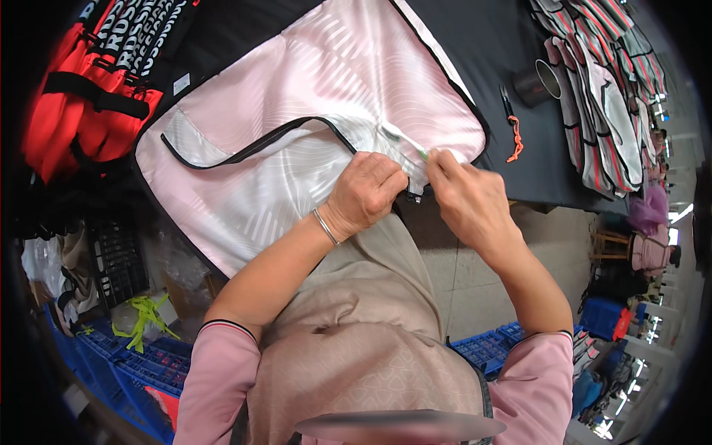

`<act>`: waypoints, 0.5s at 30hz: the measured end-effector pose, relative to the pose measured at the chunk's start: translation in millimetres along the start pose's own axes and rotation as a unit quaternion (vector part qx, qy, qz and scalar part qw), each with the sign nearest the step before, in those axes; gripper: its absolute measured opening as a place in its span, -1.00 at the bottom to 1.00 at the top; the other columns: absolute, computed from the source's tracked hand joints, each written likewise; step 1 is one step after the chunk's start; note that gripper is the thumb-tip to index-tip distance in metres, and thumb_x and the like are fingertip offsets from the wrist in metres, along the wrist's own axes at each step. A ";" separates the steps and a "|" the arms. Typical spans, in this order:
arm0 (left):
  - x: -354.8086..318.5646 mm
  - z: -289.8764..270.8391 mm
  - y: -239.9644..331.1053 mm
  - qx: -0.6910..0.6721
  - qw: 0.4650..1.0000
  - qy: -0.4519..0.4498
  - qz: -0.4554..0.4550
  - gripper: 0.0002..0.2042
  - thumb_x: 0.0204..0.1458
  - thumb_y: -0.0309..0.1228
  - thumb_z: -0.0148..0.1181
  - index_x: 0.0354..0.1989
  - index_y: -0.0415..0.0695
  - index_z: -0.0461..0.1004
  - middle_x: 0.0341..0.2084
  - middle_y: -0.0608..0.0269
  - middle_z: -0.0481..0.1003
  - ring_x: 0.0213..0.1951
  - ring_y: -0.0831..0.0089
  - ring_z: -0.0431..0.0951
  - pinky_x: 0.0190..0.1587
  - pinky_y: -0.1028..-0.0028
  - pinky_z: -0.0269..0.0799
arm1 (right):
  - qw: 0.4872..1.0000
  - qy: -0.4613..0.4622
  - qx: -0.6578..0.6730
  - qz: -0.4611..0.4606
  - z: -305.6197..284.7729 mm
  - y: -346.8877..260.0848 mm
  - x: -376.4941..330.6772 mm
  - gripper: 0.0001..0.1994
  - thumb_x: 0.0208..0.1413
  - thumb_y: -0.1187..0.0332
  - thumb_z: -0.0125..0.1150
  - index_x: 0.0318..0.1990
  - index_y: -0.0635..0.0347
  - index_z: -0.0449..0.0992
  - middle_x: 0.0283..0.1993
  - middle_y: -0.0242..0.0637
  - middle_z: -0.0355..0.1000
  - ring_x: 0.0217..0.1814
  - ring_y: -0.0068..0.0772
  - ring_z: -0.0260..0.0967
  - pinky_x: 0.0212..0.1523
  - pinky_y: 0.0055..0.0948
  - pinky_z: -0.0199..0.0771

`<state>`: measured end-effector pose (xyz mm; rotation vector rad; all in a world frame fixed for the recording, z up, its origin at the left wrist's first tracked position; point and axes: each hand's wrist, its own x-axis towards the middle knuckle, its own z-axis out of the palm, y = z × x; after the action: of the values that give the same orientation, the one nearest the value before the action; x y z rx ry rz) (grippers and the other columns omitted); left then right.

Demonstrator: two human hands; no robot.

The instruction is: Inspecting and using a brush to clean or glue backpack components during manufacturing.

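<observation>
A pale pink and white patterned fabric piece with black edging [297, 81] lies over the dark table and hangs over its near edge. My left hand [368, 189] is closed on its near edge, bunching the cloth beside a small black piece at the border. Just to the right, my right hand [469, 194] pinches a slim white and green tool [412, 143] that looks like a small toothbrush. Its far end rests against the white part of the fabric; how far the handle runs into my fingers is hidden.
On the dark table [526, 174], a thin dark tool with an orange cord [509, 111] lies near a metal cup [535, 83] on its side. Striped fabric pieces [593, 111] are piled at right. Red bags with black straps [89, 111] sit at left. Blue crates [141, 363] stand below.
</observation>
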<state>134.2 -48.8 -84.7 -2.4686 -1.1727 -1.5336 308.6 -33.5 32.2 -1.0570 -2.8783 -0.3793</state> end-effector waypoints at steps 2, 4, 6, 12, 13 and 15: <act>1.1 0.9 2.4 0.002 1.000 -0.001 0.003 -0.71 -0.46 -0.65 0.26 -0.46 -0.12 0.40 -0.43 0.26 0.40 -0.33 0.30 0.47 -0.25 0.34 0.36 | 1.000 0.011 0.021 -0.017 9.6 6.9 19.3 -0.94 -0.15 0.48 0.14 -0.47 0.20 0.40 -0.34 -0.29 0.28 -0.52 -0.35 0.44 -0.54 -0.41 0.45; 0.4 0.4 1.2 0.001 1.000 -0.011 0.005 -0.72 -0.44 -0.64 0.27 -0.46 -0.13 0.41 -0.41 0.24 0.40 -0.33 0.30 0.48 -0.25 0.34 0.37 | 0.999 0.019 0.025 -0.029 19.7 15.4 27.4 -0.93 -0.14 0.49 0.13 -0.44 0.21 0.41 -0.33 -0.29 0.30 -0.51 -0.32 0.47 -0.54 -0.38 0.46; -0.3 0.1 0.1 -0.006 1.000 -0.011 0.010 -0.72 -0.44 -0.64 0.26 -0.46 -0.13 0.41 -0.42 0.26 0.40 -0.34 0.31 0.48 -0.27 0.35 0.37 | 0.997 0.019 0.054 -0.042 16.1 25.5 26.9 -0.89 -0.13 0.51 0.14 -0.39 0.23 0.39 -0.32 -0.29 0.30 -0.50 -0.32 0.47 -0.54 -0.38 0.46; -5.3 -0.6 3.2 0.004 1.000 0.022 0.011 -0.88 -0.26 -0.54 0.17 -0.54 -0.07 0.36 -0.52 0.35 0.36 -0.43 0.43 0.42 -0.34 0.46 0.33 | 0.994 -0.058 0.090 -0.016 -8.9 30.3 4.9 -0.63 -0.12 0.54 0.14 -0.06 0.18 0.46 -0.27 -0.35 0.39 -0.51 -0.29 0.45 -0.54 -0.34 0.42; -4.4 -2.0 3.8 0.002 1.000 0.016 0.008 -0.88 -0.24 -0.53 0.17 -0.53 -0.07 0.36 -0.52 0.35 0.36 -0.43 0.44 0.42 -0.35 0.46 0.32 | 0.993 -0.040 0.109 -0.007 -6.9 30.4 10.5 -0.63 -0.12 0.54 0.14 -0.06 0.17 0.46 -0.28 -0.35 0.39 -0.50 -0.28 0.46 -0.53 -0.34 0.42; -3.1 -3.6 5.2 0.001 1.000 0.010 0.008 -0.89 -0.23 -0.51 0.17 -0.53 -0.06 0.36 -0.51 0.35 0.36 -0.44 0.44 0.42 -0.36 0.46 0.32 | 0.992 -0.020 0.128 0.004 -1.8 27.9 23.7 -0.64 -0.12 0.54 0.14 -0.06 0.16 0.47 -0.28 -0.34 0.39 -0.49 -0.27 0.46 -0.52 -0.34 0.43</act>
<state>133.8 -55.8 -83.4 -2.4494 -1.1490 -1.5471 308.3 1.4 43.0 -1.0402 -2.8546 0.0128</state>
